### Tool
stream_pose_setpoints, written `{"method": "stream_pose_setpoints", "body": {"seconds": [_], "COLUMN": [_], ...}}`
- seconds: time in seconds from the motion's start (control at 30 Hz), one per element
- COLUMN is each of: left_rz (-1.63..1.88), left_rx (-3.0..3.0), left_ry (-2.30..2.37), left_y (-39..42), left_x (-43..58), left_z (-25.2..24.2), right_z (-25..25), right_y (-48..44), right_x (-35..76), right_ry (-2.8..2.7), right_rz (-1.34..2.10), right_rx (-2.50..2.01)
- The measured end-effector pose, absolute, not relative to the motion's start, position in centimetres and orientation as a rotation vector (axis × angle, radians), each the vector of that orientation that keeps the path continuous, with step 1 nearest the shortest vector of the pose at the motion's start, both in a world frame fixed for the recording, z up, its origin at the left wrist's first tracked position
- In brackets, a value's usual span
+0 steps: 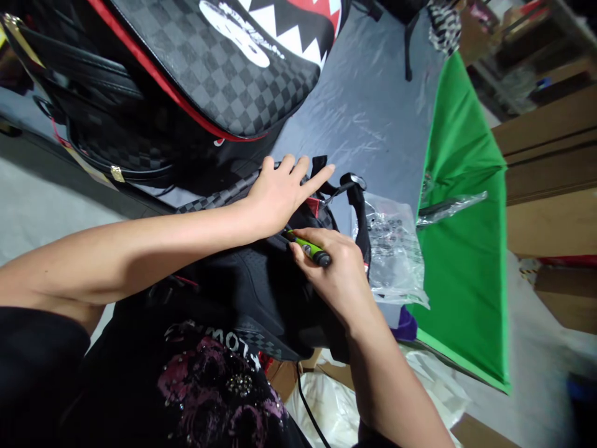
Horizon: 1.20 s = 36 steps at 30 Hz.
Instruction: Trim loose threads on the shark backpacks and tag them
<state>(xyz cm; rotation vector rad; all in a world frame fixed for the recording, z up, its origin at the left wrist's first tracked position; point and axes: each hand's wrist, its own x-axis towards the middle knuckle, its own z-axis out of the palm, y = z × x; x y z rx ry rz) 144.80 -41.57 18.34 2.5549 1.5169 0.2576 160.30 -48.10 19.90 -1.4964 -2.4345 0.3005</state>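
Observation:
My left hand (280,190) lies flat with fingers spread on a black backpack (252,286) that rests on the grey table (368,106) in front of me. My right hand (338,267) grips a green and black tool (310,249), its tip pointing at the backpack just under my left palm. A checkered strap (217,199) runs out from under my left wrist. The backpack's black top loop (361,205) stands beside my right hand.
A large checkered backpack with a shark-mouth print (224,62) lies at the far left of the table. Crumpled clear plastic bags (396,249) sit right of my hands. Green cloth (466,236) covers the table's right end. Cardboard boxes (550,186) stand at right.

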Motion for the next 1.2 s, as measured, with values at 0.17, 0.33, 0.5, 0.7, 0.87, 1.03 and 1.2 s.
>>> {"method": "stream_pose_setpoints", "body": {"seconds": [0.17, 0.33, 0.5, 0.7, 0.87, 1.03, 1.2], "left_rz": [0.284, 0.278, 0.259, 0.282, 0.277, 0.312, 0.297], "left_rx": [2.562, 2.562, 2.56, 2.598, 2.582, 2.561, 2.539], "left_ry": [1.531, 1.53, 1.547, 1.54, 1.542, 1.526, 1.524], "left_y": [-41.6, -41.7, -41.8, -41.8, -41.8, -41.9, -42.0], "left_x": [144.8, 144.7, 144.5, 144.4, 144.4, 144.3, 144.1], "left_z": [18.3, 18.4, 18.5, 18.5, 18.4, 18.4, 18.6], "right_z": [20.0, 19.9, 19.6, 19.5, 19.7, 19.3, 18.9], "right_y": [-48.5, -48.7, -48.8, -49.2, -49.5, -49.5, -49.5], "right_x": [160.1, 159.9, 159.4, 158.9, 158.9, 158.9, 158.9], "right_ry": [-2.41, -2.394, -2.35, -2.352, -2.368, -2.312, -2.257], "right_rz": [0.267, 0.217, 0.22, 0.131, 0.111, 0.073, 0.13], "right_rx": [-1.52, -1.559, -1.585, -1.629, -1.611, -1.616, -1.624]}}
